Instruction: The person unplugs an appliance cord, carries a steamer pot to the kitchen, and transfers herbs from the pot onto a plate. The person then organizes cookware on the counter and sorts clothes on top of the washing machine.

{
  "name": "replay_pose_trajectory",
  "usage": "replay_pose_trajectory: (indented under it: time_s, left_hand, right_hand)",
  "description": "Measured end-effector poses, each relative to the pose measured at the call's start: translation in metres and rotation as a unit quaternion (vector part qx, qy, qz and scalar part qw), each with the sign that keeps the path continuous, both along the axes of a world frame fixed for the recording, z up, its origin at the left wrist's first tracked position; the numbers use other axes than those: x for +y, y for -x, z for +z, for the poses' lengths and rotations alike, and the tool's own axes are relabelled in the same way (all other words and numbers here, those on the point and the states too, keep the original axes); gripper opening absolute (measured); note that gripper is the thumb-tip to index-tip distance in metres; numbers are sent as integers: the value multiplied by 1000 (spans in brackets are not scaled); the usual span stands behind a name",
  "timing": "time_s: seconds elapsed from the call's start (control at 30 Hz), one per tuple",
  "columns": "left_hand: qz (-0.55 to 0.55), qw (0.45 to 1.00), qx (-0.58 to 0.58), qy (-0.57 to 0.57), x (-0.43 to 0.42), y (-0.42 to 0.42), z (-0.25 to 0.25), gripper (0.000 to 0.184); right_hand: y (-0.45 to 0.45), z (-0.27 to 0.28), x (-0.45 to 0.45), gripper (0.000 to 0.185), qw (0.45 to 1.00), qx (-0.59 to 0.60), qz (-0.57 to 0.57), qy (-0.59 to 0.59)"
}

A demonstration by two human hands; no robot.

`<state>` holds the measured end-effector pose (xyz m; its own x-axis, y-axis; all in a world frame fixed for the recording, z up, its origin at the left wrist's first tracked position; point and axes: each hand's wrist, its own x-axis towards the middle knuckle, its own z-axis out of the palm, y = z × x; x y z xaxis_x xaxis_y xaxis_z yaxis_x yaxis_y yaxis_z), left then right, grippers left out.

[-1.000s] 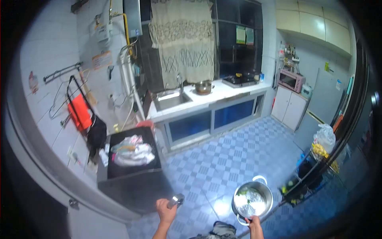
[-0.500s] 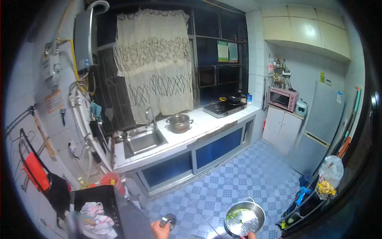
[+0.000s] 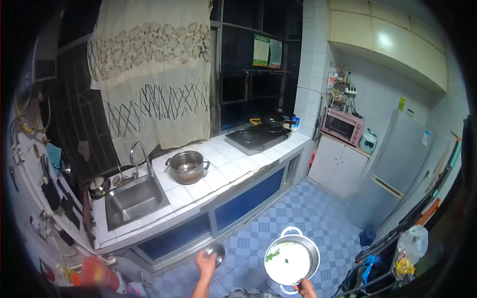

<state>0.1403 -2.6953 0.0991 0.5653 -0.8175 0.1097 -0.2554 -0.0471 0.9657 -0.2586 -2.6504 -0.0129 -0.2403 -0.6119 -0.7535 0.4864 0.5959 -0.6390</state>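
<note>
My left hand [image 3: 205, 263] is closed on a small round shiny metal object [image 3: 216, 252]; blur leaves it unclear whether this is a bowl or a lid. To the right, my right hand [image 3: 305, 287] grips the near handle side of a two-handled metal pot [image 3: 315, 248], which is held above the floor. Bits of green leaf [image 3: 272, 255] show inside the pot against a bright white glare, so the rest of its contents cannot be made out.
Ahead, the tiled counter holds a steel sink [image 3: 134, 199] with a faucet [image 3: 141, 154], a second pot [image 3: 188, 170] and a stove [image 3: 258, 138]. A rack with bags [image 3: 412, 246] stands at right. A red bucket [image 3: 97, 272] is at lower left.
My view has come closer to the counter and sink. Both hands have moved along with the metal object and the pot, and the white glare in the pot has grown.
</note>
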Motion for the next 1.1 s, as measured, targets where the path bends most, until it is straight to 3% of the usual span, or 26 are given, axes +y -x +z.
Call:
replay_pose_trajectory:
  time_s: [0.07, 0.13, 0.2, 0.23, 0.27, 0.33, 0.4, 0.47, 0.57, 0.6, 0.67, 0.7, 0.8, 0.9, 1.0, 1.1]
  left_hand:
    - [-51, 965, 256, 4, -57, 8, 22, 22]
    - [-49, 983, 177, 16, -101, 16, 33, 21]
    - [-22, 996, -86, 7, -137, 20, 54, 23]
    - [5, 983, -175, 62, -159, 19, 47, 9]
    - [9, 982, -177, 62, -180, 16, 36, 9]
    - [-48, 994, 96, 26, -213, 2, 5, 24]
    - [-17, 994, 102, 20, -239, -14, -32, 22]
    - [24, 999, 12, -26, -257, -28, -57, 20]
    - [84, 994, -4, -62, -270, -19, -22, 20]
    - [94, 993, -7, -66, -282, -21, -26, 20]
    - [104, 987, 121, 4, -290, -20, -51, 21]
    - [118, 989, 66, -58, -294, -23, -65, 21]
    - [134, 982, 116, -66, -318, -11, -36, 21]
    - [152, 972, 152, -92, -351, -20, -48, 22]
    - [138, 979, 131, -77, -385, -43, -48, 24]
    - [156, 982, 89, -61, -414, -70, -16, 26]
  right_hand:
    - [3, -13, -27, 23, 996, 70, -45, 36]
    - [5, 5, -55, 27, 998, 52, -7, 34]
    - [-2, 21, -93, 27, 996, 69, -35, 43]
    - [-2, 15, -115, 27, 996, 67, -31, 42]
    - [1, 10, -141, 26, 998, 55, -19, 25]
    - [4, 1, -193, 25, 999, 43, 2, 5]
    - [2, 0, -256, 25, 996, 32, 79, 7]
    - [-9, 9, -322, 18, 991, 22, 131, 9]
    - [-29, 19, -428, 13, 977, -4, 212, 14]
    - [-38, 17, -460, 13, 972, -16, 236, 21]
    - [-66, 30, -526, 11, 957, -58, 283, 37]
    - [-81, 30, -559, 10, 951, -56, 304, 24]
    - [-143, 56, -640, 12, 939, -31, 342, -4]
    - [-194, 70, -700, 10, 924, -34, 380, 39]
    - [-240, 90, -741, 13, 906, -4, 423, 23]
    - [-274, 135, -768, 17, 865, -1, 500, 41]
